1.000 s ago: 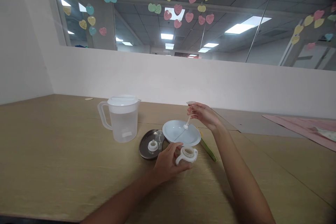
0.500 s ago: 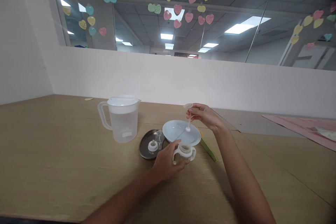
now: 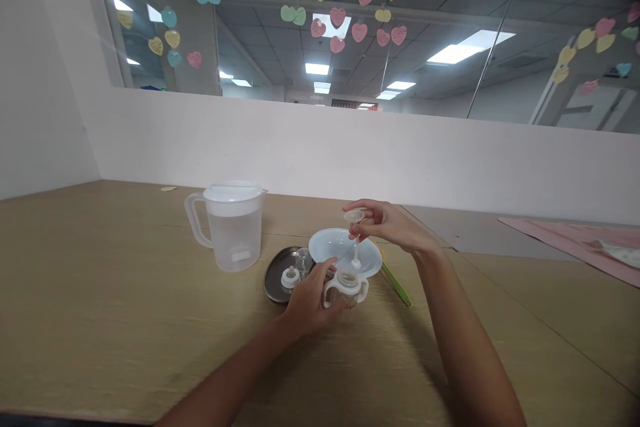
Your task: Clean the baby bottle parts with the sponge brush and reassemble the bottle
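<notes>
My left hand [image 3: 313,297] is wrapped round the side of a two-handled baby bottle [image 3: 345,287], which is uncapped with its mouth facing up. Above a pale blue bowl [image 3: 320,247], my right hand [image 3: 383,223] pinches a bottle straw [image 3: 357,252] below its clear round top. The straw hangs down, its white weighted end over the bowl and just behind the bottle's mouth. To the left, a white collar with a teat [image 3: 291,277] and a clear dome cap [image 3: 303,259] rest on a dark metal tray [image 3: 273,287].
A lidded clear plastic jug [image 3: 235,230] stands to the left of the tray. Right of the bowl lies a green-handled tool [image 3: 399,285], its yellow end partly hidden. A pink cloth [image 3: 565,240] lies at far right, and a white wall [image 3: 300,140] closes off the back.
My right hand has lowered the straw toward the bottle, and its clear top now sits more level. The bottle in my left hand has shifted slightly to the left.
</notes>
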`<state>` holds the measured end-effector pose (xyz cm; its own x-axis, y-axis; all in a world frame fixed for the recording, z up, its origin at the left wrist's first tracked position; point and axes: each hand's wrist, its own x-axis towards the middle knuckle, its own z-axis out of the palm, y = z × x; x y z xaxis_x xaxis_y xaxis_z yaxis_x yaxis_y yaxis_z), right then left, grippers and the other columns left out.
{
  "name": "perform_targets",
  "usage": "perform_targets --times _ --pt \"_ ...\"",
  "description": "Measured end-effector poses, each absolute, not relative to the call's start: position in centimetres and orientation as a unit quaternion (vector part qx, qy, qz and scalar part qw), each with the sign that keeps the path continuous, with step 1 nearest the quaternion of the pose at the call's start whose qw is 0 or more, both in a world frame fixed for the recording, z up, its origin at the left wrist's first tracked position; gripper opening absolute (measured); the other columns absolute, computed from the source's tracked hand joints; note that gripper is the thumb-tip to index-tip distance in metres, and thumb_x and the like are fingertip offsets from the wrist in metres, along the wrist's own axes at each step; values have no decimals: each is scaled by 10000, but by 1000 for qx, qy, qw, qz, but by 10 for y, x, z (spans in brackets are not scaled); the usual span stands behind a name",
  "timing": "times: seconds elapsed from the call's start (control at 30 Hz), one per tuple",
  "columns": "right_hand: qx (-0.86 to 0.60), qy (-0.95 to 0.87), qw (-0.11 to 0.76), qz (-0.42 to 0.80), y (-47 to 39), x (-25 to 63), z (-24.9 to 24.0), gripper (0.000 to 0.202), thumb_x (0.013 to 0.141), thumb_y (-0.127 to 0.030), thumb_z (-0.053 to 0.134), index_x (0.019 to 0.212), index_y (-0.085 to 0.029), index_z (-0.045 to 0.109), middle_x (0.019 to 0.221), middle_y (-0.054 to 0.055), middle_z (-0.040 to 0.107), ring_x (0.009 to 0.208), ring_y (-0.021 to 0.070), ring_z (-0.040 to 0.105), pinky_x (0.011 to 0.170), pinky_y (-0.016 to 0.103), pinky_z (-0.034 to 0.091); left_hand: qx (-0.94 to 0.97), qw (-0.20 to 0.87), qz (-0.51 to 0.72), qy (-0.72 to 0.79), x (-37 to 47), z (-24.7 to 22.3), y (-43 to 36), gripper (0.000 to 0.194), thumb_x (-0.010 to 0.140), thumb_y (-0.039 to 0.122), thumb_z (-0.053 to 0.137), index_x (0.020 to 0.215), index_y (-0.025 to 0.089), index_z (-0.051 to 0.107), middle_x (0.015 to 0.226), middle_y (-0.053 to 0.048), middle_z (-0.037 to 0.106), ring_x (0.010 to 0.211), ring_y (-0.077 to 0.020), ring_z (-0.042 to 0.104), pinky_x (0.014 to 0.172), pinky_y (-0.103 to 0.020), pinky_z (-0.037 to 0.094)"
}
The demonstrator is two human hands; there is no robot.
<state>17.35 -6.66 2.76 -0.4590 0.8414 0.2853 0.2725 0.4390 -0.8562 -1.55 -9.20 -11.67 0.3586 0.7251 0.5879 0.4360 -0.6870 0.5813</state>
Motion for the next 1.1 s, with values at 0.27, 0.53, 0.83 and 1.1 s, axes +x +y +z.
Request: perform_targets --times 0.27,0.53,0.83,1.1 --pt "-355 -850 257 294 -60 175 21 268 713 -256 629 970 -204 571 819 9 618 762 158 587 666 287 462 712 85 508 477 -37 -114 -64 313 722 84 440 998 188 542 927 -43 605 827 -171 559 747 -289 443" --pt "-452 -879 63 138 -50 171 7 303 611 -294 691 838 -182 526 900 37 588 790 189 537 628 265 391 714 11 358 602 -51 -117 -46 282 677 50 434 894 173 567 953 -74 612 935 -217 539 834 -324 401" --pt "-445 -882 1 156 -39 167 -2 460 525 -469 744 805 -192 509 854 17 578 734 173 529 566 237 367 702 38 308 641 -53 -127 -42 236 670 42 430 772 186 587 822 -53 643 852 -214 565 739 -300 390" --pt "-451 -873 13 187 -40 169 -1 494 546 -483 744 903 -195 560 872 27 610 744 179 571 572 240 399 688 25 367 625 -56 -122 -41 185 630 21 458 655 183 543 699 -28 613 744 -200 554 677 -289 386"
